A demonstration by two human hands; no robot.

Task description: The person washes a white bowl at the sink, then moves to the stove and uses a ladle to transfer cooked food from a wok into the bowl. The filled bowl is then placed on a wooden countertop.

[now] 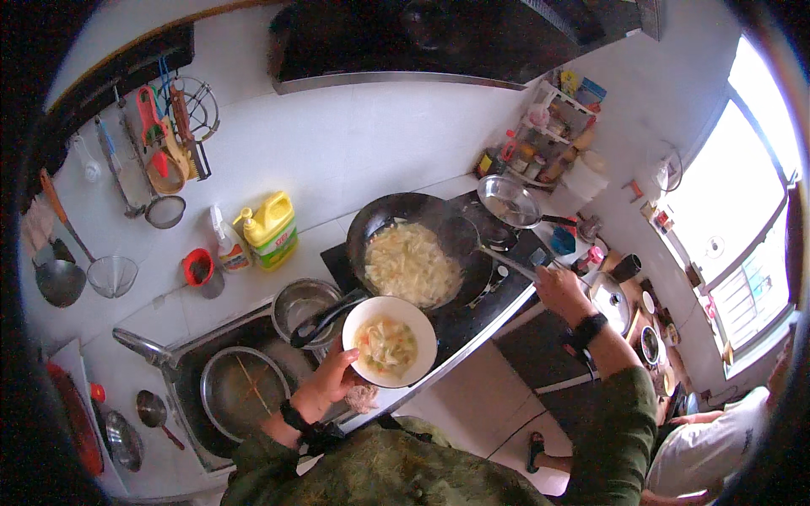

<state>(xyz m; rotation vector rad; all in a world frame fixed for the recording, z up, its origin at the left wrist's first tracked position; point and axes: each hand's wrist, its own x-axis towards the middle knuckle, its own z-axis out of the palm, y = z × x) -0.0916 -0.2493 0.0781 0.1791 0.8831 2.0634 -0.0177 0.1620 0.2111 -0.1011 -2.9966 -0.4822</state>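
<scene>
My left hand (330, 381) grips a white bowl (423, 319) from its left side, thumb at the rim. Inside the bowl lies soup (387, 349) with pale wrapper-like pieces and orange and green bits. My right hand (562, 294) holds the long handle of a metal ladle (511, 263). The ladle's scoop sits over the right side of a dark wok (374, 215); what it contains is unclear. Similar pale food in broth (411, 269) fills much of the wok, which rests on the stove. Its black handle (319, 324) points left, partly behind the bowl.
Left of the stove are a metal pot (281, 303) and a sink holding a large basin (209, 379). A lidded-looking glass pan (509, 201) stands behind right. Yellow detergent jug (272, 234) and spray bottle (228, 240) line the wall. Another person (709, 443) is at right.
</scene>
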